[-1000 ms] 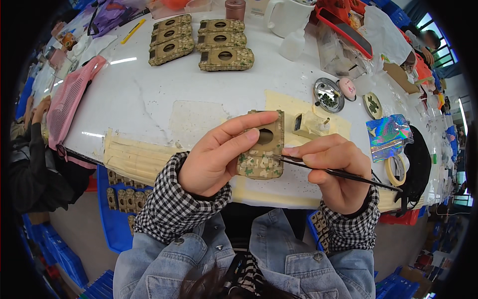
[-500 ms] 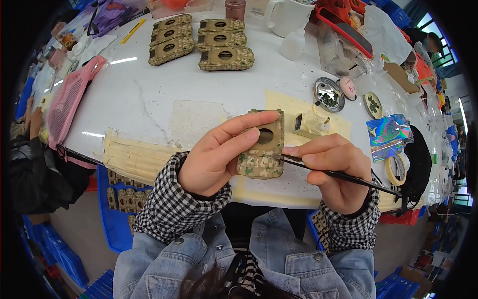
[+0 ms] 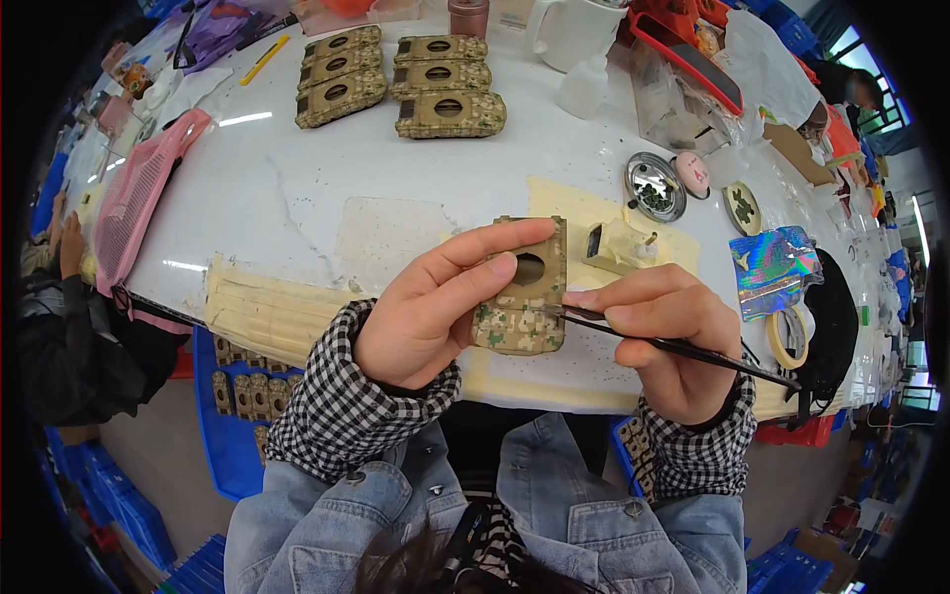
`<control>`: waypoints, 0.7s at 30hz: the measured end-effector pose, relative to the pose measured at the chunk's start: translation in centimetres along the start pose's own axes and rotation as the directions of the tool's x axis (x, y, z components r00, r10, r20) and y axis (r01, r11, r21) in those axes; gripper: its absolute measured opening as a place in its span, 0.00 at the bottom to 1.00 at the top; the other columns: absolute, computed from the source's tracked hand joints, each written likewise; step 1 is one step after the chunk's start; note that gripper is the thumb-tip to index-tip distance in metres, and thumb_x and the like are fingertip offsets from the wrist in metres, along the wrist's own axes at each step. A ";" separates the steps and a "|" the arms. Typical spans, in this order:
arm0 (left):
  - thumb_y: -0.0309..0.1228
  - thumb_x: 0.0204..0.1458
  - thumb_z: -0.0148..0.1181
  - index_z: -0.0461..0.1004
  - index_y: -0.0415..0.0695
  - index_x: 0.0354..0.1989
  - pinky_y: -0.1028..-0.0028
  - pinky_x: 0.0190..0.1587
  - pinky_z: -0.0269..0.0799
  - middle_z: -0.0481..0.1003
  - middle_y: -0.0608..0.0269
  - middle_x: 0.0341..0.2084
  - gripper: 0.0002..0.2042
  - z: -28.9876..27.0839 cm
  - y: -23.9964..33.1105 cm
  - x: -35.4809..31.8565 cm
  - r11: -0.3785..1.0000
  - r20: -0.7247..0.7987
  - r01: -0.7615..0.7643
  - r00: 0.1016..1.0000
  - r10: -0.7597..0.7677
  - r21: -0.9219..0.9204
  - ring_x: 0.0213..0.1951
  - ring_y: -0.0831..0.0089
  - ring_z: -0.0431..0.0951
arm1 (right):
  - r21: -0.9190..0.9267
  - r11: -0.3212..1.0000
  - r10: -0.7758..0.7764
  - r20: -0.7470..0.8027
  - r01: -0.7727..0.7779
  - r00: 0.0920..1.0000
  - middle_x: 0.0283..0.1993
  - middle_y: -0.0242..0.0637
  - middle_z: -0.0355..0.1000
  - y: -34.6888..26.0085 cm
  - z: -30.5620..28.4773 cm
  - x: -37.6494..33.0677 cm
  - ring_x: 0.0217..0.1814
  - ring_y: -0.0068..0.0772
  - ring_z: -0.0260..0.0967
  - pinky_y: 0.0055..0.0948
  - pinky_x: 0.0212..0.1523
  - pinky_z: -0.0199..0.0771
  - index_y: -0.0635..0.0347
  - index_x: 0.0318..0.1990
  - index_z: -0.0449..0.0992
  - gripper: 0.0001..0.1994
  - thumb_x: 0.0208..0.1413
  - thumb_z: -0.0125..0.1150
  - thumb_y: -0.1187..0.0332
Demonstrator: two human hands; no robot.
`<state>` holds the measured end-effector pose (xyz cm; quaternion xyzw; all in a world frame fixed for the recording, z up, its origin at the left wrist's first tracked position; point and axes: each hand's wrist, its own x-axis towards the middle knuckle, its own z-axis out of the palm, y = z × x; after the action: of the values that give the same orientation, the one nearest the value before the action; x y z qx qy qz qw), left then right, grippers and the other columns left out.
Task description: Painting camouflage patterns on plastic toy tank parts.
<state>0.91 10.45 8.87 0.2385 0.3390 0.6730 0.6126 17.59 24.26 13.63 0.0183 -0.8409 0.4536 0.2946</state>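
A camouflage-patterned model tank hull (image 3: pixel 521 322) with a round hole in its top is held upright over the table by my left hand (image 3: pixel 421 307). My left thumb and fingers grip its upper part from the left. My right hand (image 3: pixel 678 337) is closed around black tweezers (image 3: pixel 693 348), whose tips meet the hull's right side just below the hole. Whether the tips pinch a small part is too small to tell. Right behind the hull, a small tan box-like piece (image 3: pixel 621 246) sits on yellowish masking tape.
Several matching hulls (image 3: pixel 450 115) stand in two columns at the back. A metal dish of dark green bits (image 3: pixel 653 188), a tape roll (image 3: pixel 788 337) and a white mug (image 3: pixel 572 35) lie to the right. A pink mesh pouch (image 3: pixel 148 203) is at left; blue trays (image 3: pixel 233 445) sit below the table.
Both hands keep nearly the same place. The right fingers and tweezers have shifted very slightly at the hull's side.
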 end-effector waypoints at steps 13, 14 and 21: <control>0.29 0.63 0.41 0.57 0.36 0.63 0.70 0.59 0.66 0.67 0.53 0.56 0.21 0.1 0.0 0.0 0.999 0.011 -0.004 1.000 0.005 -0.047 0.57 0.70 0.69 | -0.018 1.000 0.025 0.110 -0.023 0.994 0.39 0.52 0.73 -0.3 -0.5 0.0 0.43 0.44 0.76 0.35 0.46 0.76 0.66 0.38 0.70 0.11 0.56 0.62 0.66; 0.29 0.63 0.41 0.57 0.36 0.63 0.70 0.59 0.66 0.67 0.53 0.56 0.21 0.1 0.0 0.0 0.999 0.012 -0.003 1.000 0.004 -0.051 0.57 0.70 0.69 | -0.016 1.000 0.023 0.107 -0.022 0.994 0.39 0.51 0.73 -0.3 -0.5 0.0 0.43 0.44 0.75 0.35 0.45 0.76 0.66 0.37 0.70 0.11 0.56 0.62 0.66; 0.30 0.63 0.41 0.57 0.36 0.63 0.70 0.59 0.65 0.67 0.53 0.56 0.21 -0.1 -0.1 0.0 1.000 0.002 -0.006 1.000 0.006 0.006 0.57 0.69 0.68 | 0.011 1.000 0.010 0.006 -0.010 1.000 0.35 0.43 0.75 0.0 0.0 0.0 0.39 0.40 0.77 0.29 0.36 0.76 0.63 0.34 0.73 0.11 0.46 0.69 0.71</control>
<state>0.91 10.46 8.78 0.2422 0.3396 0.6736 0.6101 17.59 24.26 13.65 0.0170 -0.8393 0.4597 0.2898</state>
